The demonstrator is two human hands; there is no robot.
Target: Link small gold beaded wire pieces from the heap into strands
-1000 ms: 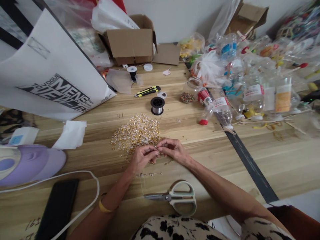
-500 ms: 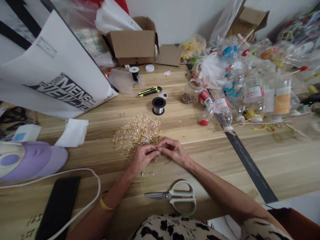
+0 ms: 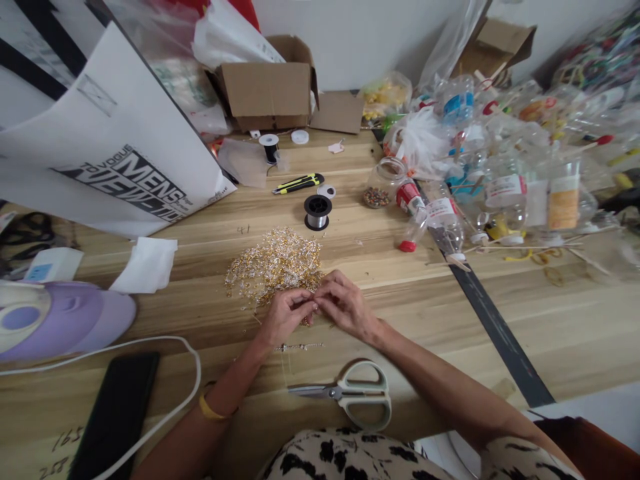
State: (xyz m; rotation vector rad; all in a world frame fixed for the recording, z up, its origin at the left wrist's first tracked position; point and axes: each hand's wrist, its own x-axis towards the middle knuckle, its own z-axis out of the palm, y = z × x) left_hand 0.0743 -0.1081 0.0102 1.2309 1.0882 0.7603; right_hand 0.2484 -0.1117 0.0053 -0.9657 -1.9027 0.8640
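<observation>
My left hand and my right hand meet fingertip to fingertip over the wooden table, pinching a small beaded piece too tiny to make out. Just beyond them lies a heap of gold and clear beaded bits. A short finished bead strand rests on the table below my left hand. Cream-handled scissors lie near the front edge. A spool of clear thread stands behind the heap.
A white printed bag leans at the left, a cardboard box stands at the back. Plastic bottles and jars crowd the right. A yellow utility knife, a purple device, a white cable and a black phone lie around.
My right hand has shifted slightly left and up, closing in against the left fingertips. Everything else on the table stays put.
</observation>
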